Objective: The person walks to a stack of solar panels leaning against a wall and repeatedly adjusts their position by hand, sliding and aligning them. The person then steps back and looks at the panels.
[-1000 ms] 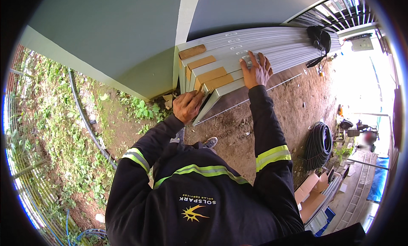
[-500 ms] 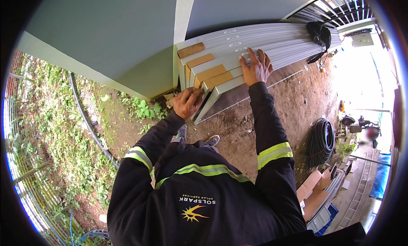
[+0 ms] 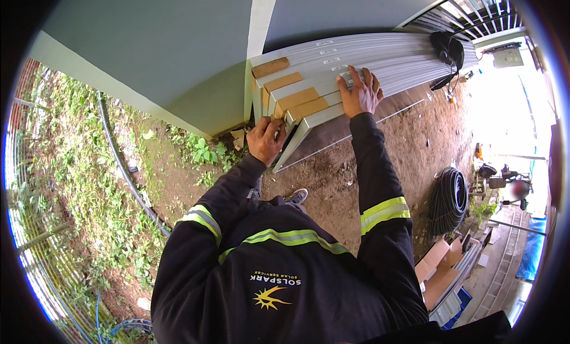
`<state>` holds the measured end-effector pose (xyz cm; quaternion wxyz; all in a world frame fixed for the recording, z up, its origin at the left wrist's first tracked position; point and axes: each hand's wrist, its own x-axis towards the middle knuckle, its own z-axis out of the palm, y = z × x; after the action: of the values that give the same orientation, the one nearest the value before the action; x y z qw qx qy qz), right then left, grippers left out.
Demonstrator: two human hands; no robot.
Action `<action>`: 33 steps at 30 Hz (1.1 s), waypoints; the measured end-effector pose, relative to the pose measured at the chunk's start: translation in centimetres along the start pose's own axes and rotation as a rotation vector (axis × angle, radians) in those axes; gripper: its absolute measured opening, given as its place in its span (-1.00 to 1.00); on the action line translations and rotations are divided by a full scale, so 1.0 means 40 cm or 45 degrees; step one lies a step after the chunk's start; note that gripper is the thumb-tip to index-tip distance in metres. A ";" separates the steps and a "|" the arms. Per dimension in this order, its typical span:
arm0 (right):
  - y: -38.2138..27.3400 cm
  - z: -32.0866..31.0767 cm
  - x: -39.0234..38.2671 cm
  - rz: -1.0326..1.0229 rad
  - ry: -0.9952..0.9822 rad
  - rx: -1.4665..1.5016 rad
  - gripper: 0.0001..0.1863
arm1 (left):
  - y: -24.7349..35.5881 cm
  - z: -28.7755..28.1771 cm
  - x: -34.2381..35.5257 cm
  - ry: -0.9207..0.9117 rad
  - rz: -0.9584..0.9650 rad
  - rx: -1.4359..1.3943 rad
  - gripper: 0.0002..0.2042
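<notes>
Several silver-framed flat panels (image 3: 398,65) stand on edge, stacked against the wall, with cardboard corner pieces (image 3: 297,96) over the near ends. My left hand (image 3: 265,139) has its fingers curled on the near end of the stack, just below the cardboard; its fingertips are partly hidden. My right hand (image 3: 359,92) lies on the top edges of the panels to the right of the cardboard, fingers spread. A black bag-like item (image 3: 446,53) hangs over the far part of the stack.
A grey wall (image 3: 148,53) backs the stack. Weeds and a black pipe (image 3: 119,160) lie left on the soil. At right are coiled black conduit (image 3: 446,201), cardboard (image 3: 439,267), a blue sheet (image 3: 531,249) and a barred window (image 3: 463,14). My shoe (image 3: 297,197) shows below.
Both hands have shifted a little upward and to the right in the picture while staying on the stack. The panels look nearly unchanged.
</notes>
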<state>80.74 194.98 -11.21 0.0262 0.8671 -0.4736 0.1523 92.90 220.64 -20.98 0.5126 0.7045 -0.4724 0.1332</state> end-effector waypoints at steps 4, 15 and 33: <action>-0.004 0.001 -0.004 0.004 0.016 -0.023 -0.33 | 0.040 -0.009 -0.008 -0.038 -0.257 -0.124 -0.78; 0.002 -0.003 -0.003 -0.008 0.017 0.058 -0.32 | 0.084 -0.018 -0.025 -0.050 -0.473 -0.228 -0.65; -0.001 -0.006 -0.002 -0.012 0.020 0.052 -0.32 | 0.051 -0.014 -0.026 -0.003 -0.556 -0.269 -0.89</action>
<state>80.68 195.11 -11.00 0.0130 0.8684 -0.4662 0.1688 90.88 221.61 -20.20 0.5997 0.7324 -0.3208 -0.0318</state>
